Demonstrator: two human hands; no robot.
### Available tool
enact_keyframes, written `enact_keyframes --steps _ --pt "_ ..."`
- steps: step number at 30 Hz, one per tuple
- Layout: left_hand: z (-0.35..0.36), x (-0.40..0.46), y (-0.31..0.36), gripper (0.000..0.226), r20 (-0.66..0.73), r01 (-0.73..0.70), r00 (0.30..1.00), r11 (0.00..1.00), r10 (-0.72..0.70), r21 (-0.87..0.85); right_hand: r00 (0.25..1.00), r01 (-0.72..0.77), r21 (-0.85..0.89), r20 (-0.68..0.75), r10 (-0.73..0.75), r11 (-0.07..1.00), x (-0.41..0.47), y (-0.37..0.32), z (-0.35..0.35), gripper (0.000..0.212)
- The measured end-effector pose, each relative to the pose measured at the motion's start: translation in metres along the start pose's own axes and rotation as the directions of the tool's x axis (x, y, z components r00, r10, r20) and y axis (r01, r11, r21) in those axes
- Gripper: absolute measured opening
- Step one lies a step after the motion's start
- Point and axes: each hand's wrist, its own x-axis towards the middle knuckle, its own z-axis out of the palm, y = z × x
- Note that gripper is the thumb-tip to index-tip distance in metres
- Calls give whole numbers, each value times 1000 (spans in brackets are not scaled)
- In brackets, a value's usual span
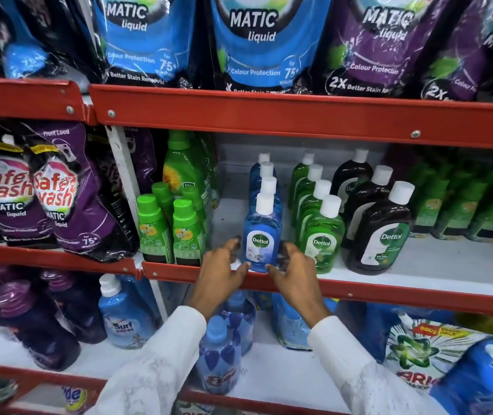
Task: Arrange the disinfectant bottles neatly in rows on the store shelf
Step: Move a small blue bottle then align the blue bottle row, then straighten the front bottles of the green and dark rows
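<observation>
Progress looks far along. Middle shelf (419, 265) carries three front-to-back rows of disinfectant: blue row (264, 187), green row (314, 193) just right of it, brown row (371, 187) right again. Each row runs straight from the near lip to the back, labels facing out as far as I can see.

Both hands sit at the front blue bottle (261, 235), which stands upright at the near edge. Left hand (224, 271) is on its left side, right hand (294, 271) on its right. Both grips are spread, fingers loosely curled; fingertips are touching or just beside the base, cannot tell which. Neither is clamped round it.

My read: this is a final nudge to square the blue front bottle with the lip. Brown row has three, blue and green four, so maybe more stock to add. Bare shelf between the blue row and the green-capped bottles (167, 226) to the left.
</observation>
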Motion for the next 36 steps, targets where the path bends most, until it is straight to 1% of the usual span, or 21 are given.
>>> enact_keyframes --steps 2,4,7,11,18,21,23,24,26,27,28,30,32,34,36 --pt "2 9 1 35 33 32 999 999 -31 -35 1000 -1 31 -27 2 1000 0 7 7 38" --pt "6 15 2 30 17 89 996 993 -88 -75 999 -5 44 -49 7 999 4 11 10 35" --pt "12 17 2 36 -15 138 990 984 -140 -117 997 -7 60 -70 11 998 7 14 12 33" --pt "18 16 -1 44 -54 138 987 976 -149 -168 996 -2 46 -90 6 999 8 18 14 30" --pt "18 16 -2 42 -66 127 988 977 -140 -171 997 2 49 -79 2 999 9 18 10 31" --pt "15 12 2 43 -64 116 990 981 -127 -153 997 -8 119 -75 17 993 2 13 1 38" --pt "12 4 5 48 -123 115 983 982 -134 -152 996 -4 154 -90 18 988 -8 14 -9 43" --pt "12 -2 7 44 -196 97 973 986 -122 -135 992 3 156 -121 16 988 -15 16 -17 40" --pt "17 -17 19 24 -377 14 925 997 -43 -79 971 20 161 -237 19 987 -28 26 -34 28" --pt "23 -25 29 17 -427 -31 904 997 -2 -69 953 28 174 -300 26 984 -33 31 -44 23" --pt "30 -31 40 14 -440 -58 898 995 17 -81 934 37 173 -357 28 984 -35 36 -53 21" --pt "49 -35 61 14 -372 -96 928 985 36 -146 904 34 123 -427 22 992 -35 48 -67 20" --pt "65 -29 76 20 -268 -86 963 980 36 -177 901 7 73 -433 25 997 -28 58 -74 23" --pt "77 -17 81 28 -145 -51 989 990 32 -130 937 -29 80 -346 55 996 -19 64 -76 30" --pt "85 -6 82 27 -48 -31 998 999 29 -45 971 -39 89 -230 59 995 -11 69 -77 32"
